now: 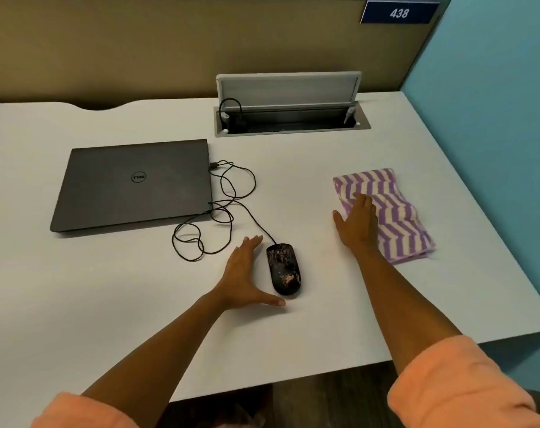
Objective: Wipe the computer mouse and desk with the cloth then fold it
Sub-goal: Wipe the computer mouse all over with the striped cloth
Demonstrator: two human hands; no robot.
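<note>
Fingers (363,200) of the right hand (356,222) lie flat and spread on the near-left part of the striped cloth (392,217), palm down, gripping nothing yet; the thumb reaches out onto bare desk (309,168) beside it. The cloth is folded into a thick pad, lying toward the right edge of the desk, well apart from the mouse.

The left hand (247,273) is open too, fingers straight and thumb swung wide, cupped around the left side and near end of the computer mouse (283,268). I cannot tell whether the palm edge touches it; the hand has no hold on it. The mouse sits in the near middle of the desk, its dark shell marked with pale, dusty-looking smears, thickest near the near end.

From where I stand, the step looks to be picking up the cloth while the other hand readies to steady the mouse. To do it well, the right hand should close on a full bunch of cloth rather than a single layer, so the pad lifts in one piece. The left should pinch the mouse by its sides, leaving the smeared top free. The cable (222,208) loops loosely between the mouse and the closed laptop (132,185); tugging the mouse far could drag that tangle, so wiping it close to where it sits seems wise.
</note>
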